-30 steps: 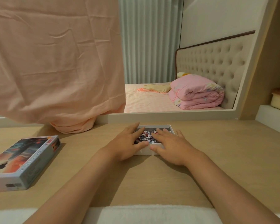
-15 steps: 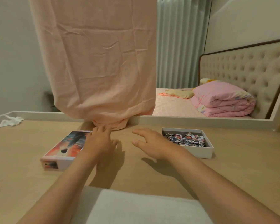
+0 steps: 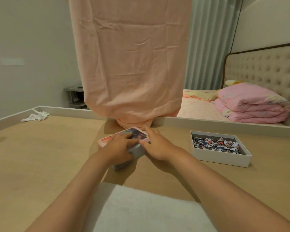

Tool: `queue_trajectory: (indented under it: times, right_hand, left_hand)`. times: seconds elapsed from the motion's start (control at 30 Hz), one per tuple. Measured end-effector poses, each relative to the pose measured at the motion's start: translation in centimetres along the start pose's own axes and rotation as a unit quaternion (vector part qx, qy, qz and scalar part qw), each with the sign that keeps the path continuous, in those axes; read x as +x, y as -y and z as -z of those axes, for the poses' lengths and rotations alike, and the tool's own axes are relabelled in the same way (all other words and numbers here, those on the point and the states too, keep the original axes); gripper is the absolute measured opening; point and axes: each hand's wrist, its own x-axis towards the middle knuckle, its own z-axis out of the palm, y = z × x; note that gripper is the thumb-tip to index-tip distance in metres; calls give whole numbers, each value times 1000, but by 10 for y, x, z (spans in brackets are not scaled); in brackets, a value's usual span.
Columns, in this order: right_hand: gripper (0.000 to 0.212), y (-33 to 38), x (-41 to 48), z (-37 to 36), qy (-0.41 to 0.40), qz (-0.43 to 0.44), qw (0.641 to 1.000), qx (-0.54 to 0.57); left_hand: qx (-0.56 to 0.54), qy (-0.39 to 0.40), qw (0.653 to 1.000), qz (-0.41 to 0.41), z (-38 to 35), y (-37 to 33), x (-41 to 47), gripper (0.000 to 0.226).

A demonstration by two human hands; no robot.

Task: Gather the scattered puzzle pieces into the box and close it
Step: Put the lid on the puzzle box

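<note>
The open white box point(image 3: 219, 159) sits on the wooden table at the right, with several puzzle pieces point(image 3: 215, 144) heaped inside. The printed box lid point(image 3: 137, 133) is in the middle of the table, tilted up off the surface. My left hand point(image 3: 119, 148) lies over its near left part with fingers curled round its edge. On the lid's right edge, my right hand point(image 3: 155, 144) grips with thumb and fingers. Both hands are to the left of the open box, apart from it.
A peach cloth point(image 3: 132, 64) hangs down to the table's back rim just behind the lid. A crumpled white cloth point(image 3: 36, 116) lies at the far left corner. A white towel point(image 3: 141, 210) covers the near edge. A bed with pink bedding point(image 3: 251, 104) lies beyond.
Both hands left the open box and moved left to the lid. They took hold of it and its near side rose off the table. The view swung left.
</note>
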Motion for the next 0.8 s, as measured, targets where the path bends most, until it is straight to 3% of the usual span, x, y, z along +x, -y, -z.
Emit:
queue_trajectory:
  times: [0.1,0.2,0.3,0.37,0.47,0.6,0.8]
  right_hand:
    - [55,-14,1,5,-27,-37,998,35]
    - [34,-22,-2,9,-30,-40,995,87]
    - [37,-25,-8,11,-32,-33,993,108]
    - [43,-26,-12,14,-44,-27,991,125]
    - [48,-30,-23,29,-68,-7,989,129]
    - [88,-50,-47,70,-104,8,989,102]
    - [83,-111,-85,130,-210,-1,973,92]
  left_hand:
    - [20,-48,999,5,-2,-10,2,76]
    - [8,-108,987,122,-4,-7,-2,99]
    - [-92,-88,978,163,-6,-9,-4,101]
    - [-158,-90,973,143,-6,-17,-5,87]
    - [-170,-122,972,111,0,-30,-2,85]
    - [-147,-155,974,79,20,-66,13,77]
    - [-204,-182,962,1,34,-147,49,67]
